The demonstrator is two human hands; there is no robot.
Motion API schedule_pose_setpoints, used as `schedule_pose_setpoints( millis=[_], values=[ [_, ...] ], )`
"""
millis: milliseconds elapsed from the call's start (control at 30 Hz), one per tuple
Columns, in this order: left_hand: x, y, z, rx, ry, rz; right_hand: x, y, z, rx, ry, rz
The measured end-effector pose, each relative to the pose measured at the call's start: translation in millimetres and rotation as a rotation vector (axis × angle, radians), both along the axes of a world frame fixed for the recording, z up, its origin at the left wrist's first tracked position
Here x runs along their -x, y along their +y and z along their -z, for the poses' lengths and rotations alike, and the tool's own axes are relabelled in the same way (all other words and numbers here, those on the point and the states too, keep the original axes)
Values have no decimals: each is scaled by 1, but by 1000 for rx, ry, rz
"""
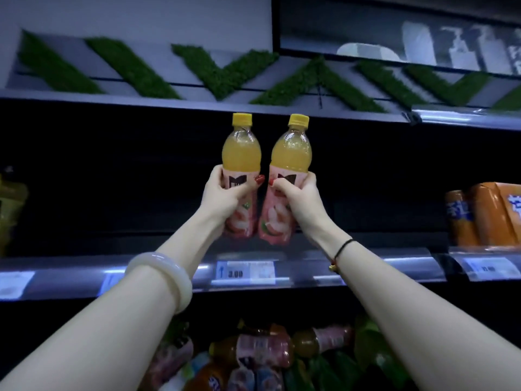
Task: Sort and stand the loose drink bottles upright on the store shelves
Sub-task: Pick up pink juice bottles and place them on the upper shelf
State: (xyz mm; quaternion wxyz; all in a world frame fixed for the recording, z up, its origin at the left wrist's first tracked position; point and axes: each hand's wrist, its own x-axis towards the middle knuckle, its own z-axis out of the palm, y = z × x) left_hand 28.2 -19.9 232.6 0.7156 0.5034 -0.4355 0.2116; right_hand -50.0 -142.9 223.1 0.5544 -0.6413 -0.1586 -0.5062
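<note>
Two juice bottles with yellow caps and pink peach labels are held up side by side in front of the dark middle shelf. My left hand [222, 197] grips the left bottle [240, 153] around its label; that bottle is upright. My right hand [300, 200] grips the right bottle [291, 153], which leans slightly to the right. Both bottles hover above the shelf's front rail [366, 268], their bases clear of it. Below, on the lower shelf, several loose bottles [265, 351] lie in a jumbled pile.
Orange drink bottles [485, 215] stand at the right end of the middle shelf. A yellowish bottle [11, 204] shows at the far left edge. A price tag [245, 273] sits on the rail under the bottles. The upper shelf edge [197, 101] runs just above the caps.
</note>
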Motion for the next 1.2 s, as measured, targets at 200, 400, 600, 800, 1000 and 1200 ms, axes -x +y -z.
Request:
schedule_pose_setpoints(
  millis=[200, 400, 600, 800, 1000, 1200],
  values=[
    [-54, -8, 10, -149, 252, 53, -67, -14, 5, 66, 110, -2],
    [-75, -12, 11, -365, 324, 12, -92, -32, 1, 66, 439, -180],
    [-67, -10, 16, -379, 372, -73, -79, -30, 6, 132, 458, -44],
    [-40, -11, 19, -444, 28, -737, -75, -21, 14, 257, 442, 492],
    [6, -15, 88, -19, -503, -669, -40, 2, 76, 382, -82, 723],
    [16, -21, 211, 24, -610, -560, -18, 8, 189, 673, -369, 574]
  ],
)
